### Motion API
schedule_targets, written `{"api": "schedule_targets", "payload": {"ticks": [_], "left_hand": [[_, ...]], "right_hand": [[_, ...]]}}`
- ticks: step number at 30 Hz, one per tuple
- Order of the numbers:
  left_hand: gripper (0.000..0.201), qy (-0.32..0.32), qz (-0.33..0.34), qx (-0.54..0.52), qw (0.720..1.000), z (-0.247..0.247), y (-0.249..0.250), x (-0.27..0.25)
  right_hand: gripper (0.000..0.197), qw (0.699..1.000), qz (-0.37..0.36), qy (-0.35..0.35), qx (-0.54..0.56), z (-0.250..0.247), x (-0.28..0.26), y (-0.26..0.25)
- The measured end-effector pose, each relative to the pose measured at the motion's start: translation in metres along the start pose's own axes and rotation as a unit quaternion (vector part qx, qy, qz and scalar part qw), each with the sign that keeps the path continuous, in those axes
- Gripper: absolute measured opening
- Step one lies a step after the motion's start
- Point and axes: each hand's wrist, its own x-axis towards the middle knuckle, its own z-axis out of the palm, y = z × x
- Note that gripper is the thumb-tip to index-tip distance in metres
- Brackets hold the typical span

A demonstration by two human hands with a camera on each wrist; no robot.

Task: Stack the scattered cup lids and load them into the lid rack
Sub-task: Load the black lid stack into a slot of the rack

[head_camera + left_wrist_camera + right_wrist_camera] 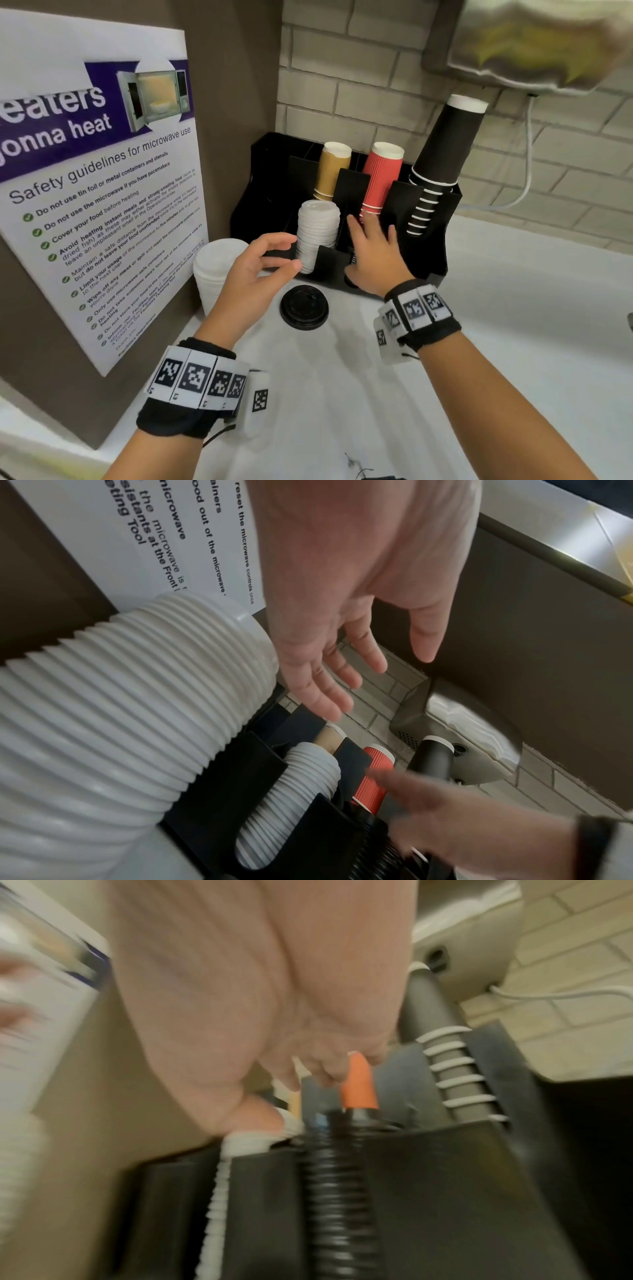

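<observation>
Head view: both hands empty at the black lid rack (428, 246). Left hand (260, 270) hovers with fingers loosely spread, holding nothing, its fingertips just short of the white lid stack (317, 236) seated in the rack's front-left slot. Right hand (373, 253) lies flat, fingers straight, over the middle slot; no grip on anything.

Loose black lid (304, 307) lies on the counter (513, 325) between and just below the two wrists. Second white lid stack (215, 270) stands unracked behind the left palm, against the microwave safety poster (102, 192).

Step, as I judge it: settling a loaded stack. Next move likely calls for either hand to drop back and pinch the black lid's rim.

Right wrist view, though blurred, shows what the head view hides: a black lid stack (337, 1204) already in the middle slot beneath the palm. Left wrist view shows the unracked white stack's ridged sides close beside the open left hand.
</observation>
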Motion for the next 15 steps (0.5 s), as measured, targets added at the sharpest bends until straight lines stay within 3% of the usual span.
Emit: {"api": "schedule_targets", "payload": {"ticks": [1, 2, 4, 6, 7, 10, 15], "left_hand": [[0.031, 0.001, 0.001, -0.002, 1.000, 0.000, 0.000, 0.000], [0.031, 0.002, 0.002, -0.003, 1.000, 0.001, 0.000, 0.001], [0.031, -0.002, 0.003, -0.004, 1.000, 0.003, 0.000, 0.001], [0.031, -0.008, 0.001, -0.006, 1.000, 0.005, 0.001, 0.000], [0.032, -0.010, 0.000, -0.006, 1.000, 0.006, 0.001, -0.001], [0.032, -0.011, -0.003, -0.002, 1.000, 0.007, 0.000, -0.004], [0.030, -0.007, -0.009, 0.002, 1.000, 0.005, -0.004, -0.008]], "right_hand": [[0.077, 0.998, -0.045, 0.032, 0.044, 0.000, -0.005, -0.010], [0.067, 0.991, -0.083, 0.019, 0.104, 0.002, -0.009, -0.020], [0.057, 0.971, -0.124, -0.108, 0.176, 0.014, -0.015, -0.041], [0.069, 0.955, -0.106, -0.240, 0.139, 0.030, -0.016, -0.054], [0.078, 0.954, -0.085, -0.267, 0.107, 0.037, -0.015, -0.057], [0.090, 0.954, -0.037, -0.293, 0.051, 0.052, -0.009, -0.059], [0.080, 0.951, 0.001, -0.284, 0.125, 0.056, -0.008, -0.046]]}}
